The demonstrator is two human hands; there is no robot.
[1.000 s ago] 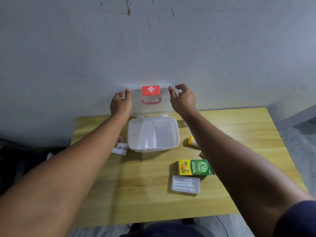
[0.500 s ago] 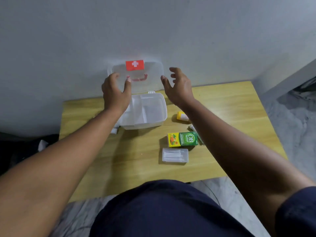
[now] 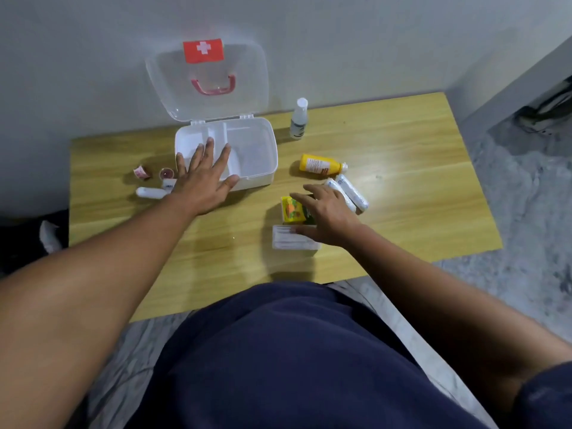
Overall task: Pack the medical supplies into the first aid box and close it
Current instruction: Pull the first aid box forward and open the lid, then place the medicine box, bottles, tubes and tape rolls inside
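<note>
The white first aid box (image 3: 260, 150) stands open at the back of the wooden table, its clear lid (image 3: 244, 75) with a red cross label leaning on the wall. My left hand (image 3: 204, 174) lies flat, fingers spread, over the box's front left corner. My right hand (image 3: 325, 215) hovers with fingers apart over the yellow-green carton (image 3: 292, 210) and the clear swab case (image 3: 288, 241), holding nothing. Right of the box lie a yellow bottle (image 3: 318, 165), two white bandage rolls (image 3: 353, 191) and an upright clear spray bottle (image 3: 299, 119).
Left of the box are a small red-white roll (image 3: 140, 173), a small red-capped jar (image 3: 167, 173) and a white tube (image 3: 151, 192). The wall runs right behind the table (image 3: 418, 181). My dark-clothed lap (image 3: 294, 351) fills the foreground; grey floor lies to the right.
Both hands let go of the lid, which stays upright against the wall. My left hand dropped onto the box; my right hand moved down to the carton and swab case. The view tilted downward.
</note>
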